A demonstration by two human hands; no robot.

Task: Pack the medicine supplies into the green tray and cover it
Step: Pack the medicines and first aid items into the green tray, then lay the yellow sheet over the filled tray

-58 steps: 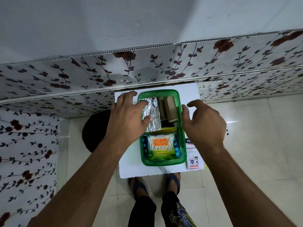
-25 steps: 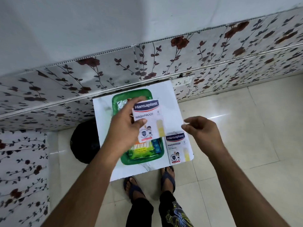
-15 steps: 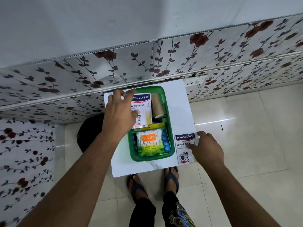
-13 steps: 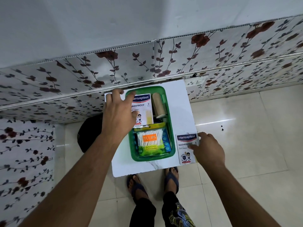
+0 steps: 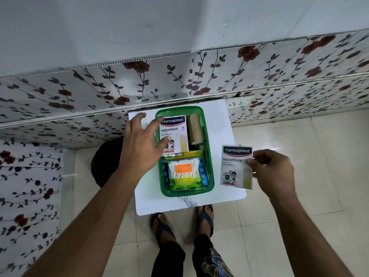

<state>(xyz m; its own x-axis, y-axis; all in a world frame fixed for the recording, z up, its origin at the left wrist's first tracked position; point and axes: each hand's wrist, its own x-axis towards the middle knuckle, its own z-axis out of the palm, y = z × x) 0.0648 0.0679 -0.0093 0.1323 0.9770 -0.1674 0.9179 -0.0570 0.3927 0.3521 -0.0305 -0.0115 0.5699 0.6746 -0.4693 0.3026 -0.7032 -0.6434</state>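
Observation:
The green tray (image 5: 210, 160) sits on a small white table (image 5: 145, 198). In its far half lie a Hansaplast plaster box (image 5: 175, 128) and a brown bandage roll (image 5: 195, 127). A Tulips cotton swab pack (image 5: 183, 172) fills the near half, over blue blister strips. My left hand (image 5: 142, 145) hovers at the tray's left rim, fingers spread, thumb touching the box in the tray. My right hand (image 5: 273, 172) holds a second Hansaplast box (image 5: 235, 168) lifted above the table's right edge.
The table stands against a wall with floral tiles (image 5: 179, 76). A black round object (image 5: 105, 162) lies on the floor left of the table. My feet in sandals (image 5: 181, 222) stand at the near edge on pale floor tiles.
My left hand has let go of the first box in the tray and spread its fingers. My right hand has picked the second box up off the table.

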